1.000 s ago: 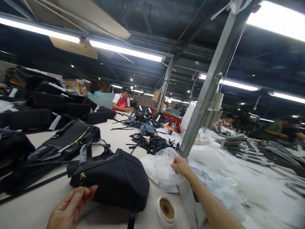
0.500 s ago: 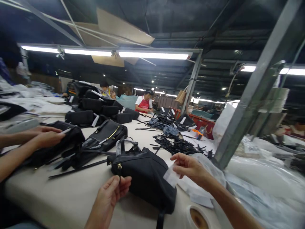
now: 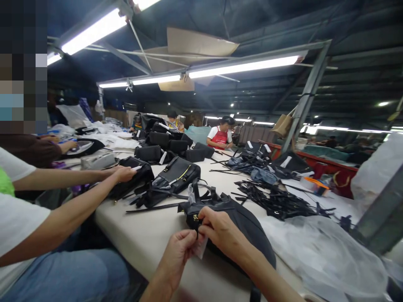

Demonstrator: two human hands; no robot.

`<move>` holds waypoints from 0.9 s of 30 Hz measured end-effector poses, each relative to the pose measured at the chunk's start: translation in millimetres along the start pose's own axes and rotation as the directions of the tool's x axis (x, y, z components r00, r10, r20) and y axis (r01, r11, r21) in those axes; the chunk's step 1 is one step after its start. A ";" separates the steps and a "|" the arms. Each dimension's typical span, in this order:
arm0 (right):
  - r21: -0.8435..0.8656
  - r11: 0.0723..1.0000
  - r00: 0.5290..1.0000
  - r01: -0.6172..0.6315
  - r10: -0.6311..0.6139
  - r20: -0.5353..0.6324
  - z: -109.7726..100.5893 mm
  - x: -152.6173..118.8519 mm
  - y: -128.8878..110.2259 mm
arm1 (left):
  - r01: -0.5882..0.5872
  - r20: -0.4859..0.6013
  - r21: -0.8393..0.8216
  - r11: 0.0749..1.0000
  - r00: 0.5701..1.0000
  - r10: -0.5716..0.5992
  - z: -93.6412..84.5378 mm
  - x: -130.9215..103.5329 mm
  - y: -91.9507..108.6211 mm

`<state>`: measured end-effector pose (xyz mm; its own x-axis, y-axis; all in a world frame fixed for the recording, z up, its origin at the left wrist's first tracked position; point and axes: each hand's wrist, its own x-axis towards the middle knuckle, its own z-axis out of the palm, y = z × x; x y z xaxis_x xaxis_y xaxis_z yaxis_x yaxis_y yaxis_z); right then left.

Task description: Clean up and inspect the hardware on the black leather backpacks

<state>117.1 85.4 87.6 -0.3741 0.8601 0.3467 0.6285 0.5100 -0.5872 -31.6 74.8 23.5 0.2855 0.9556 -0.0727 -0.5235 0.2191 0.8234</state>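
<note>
A black bag [image 3: 239, 218] lies on the pale table in front of me, its handles toward the back left. My left hand [image 3: 181, 247] is closed at the bag's near left end, pinching the dark pull that hangs below a gold zipper slider [image 3: 195, 217]. Just above and to the right, my right hand [image 3: 217, 228] has its fingers bent together round the same pull. A small translucent wrapper [image 3: 200, 248] hangs beneath the fingers, between the two hands. Which fingers grip it is hard to make out.
Beside me on the left, a person's hands [image 3: 124, 173] work on another black bag [image 3: 138, 178]. Black bags [image 3: 179, 172] are piled behind. Black straps [image 3: 270, 197] lie at the back right, clear plastic [image 3: 324, 247] at the right. A person in a red apron [image 3: 220, 137] is farther off.
My right hand has moved left from the bag's right side to the zipper pull, bringing the translucent piece along. My left hand stays at the pull. The view has turned left.
</note>
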 end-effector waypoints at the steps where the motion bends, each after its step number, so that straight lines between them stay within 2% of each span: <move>1: 0.016 0.999 0.999 -0.038 0.038 -0.036 1.7 -2.4 -0.7 | -0.008 -0.020 -0.006 1.000 1.000 0.008 -0.3 0.3 -0.2; 5: 0.141 0.965 0.965 -0.223 0.239 -0.109 13.1 -20.6 2.8 | -0.033 -0.039 -0.010 0.999 0.999 0.032 -2.5 -0.4 -4.3; 8: 0.236 0.929 0.936 -0.285 0.323 -0.142 25.1 -31.9 7.6 | -0.049 -0.048 0.004 0.999 0.998 0.049 -3.4 -2.2 -9.0; 11: 0.249 0.929 0.917 -0.276 0.331 -0.220 33.0 -33.6 7.5 | -0.061 -0.093 0.037 0.997 0.994 0.064 -2.6 -3.5 -11.1; 14: 0.233 0.938 0.915 -0.258 0.315 -0.251 33.5 -28.7 2.3 | -0.075 -0.124 0.069 0.995 0.989 0.083 -1.4 -5.0 -10.5; 20: 0.212 0.951 0.934 -0.224 0.272 -0.232 32.2 -20.7 -2.6 | -0.116 -0.152 0.086 0.990 0.980 0.128 -0.1 -8.0 -14.4; 27: 0.269 0.926 0.921 -0.264 0.325 -0.216 38.2 -22.8 -0.4 | -0.141 -0.220 0.095 0.985 0.963 0.159 3.1 -9.0 -22.1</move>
<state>99.3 65.5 52.0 0.0068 0.9581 0.2862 0.4976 0.2450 -0.8321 -20.1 60.8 7.7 0.0153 0.9979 -0.0626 -0.4799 0.0622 0.8751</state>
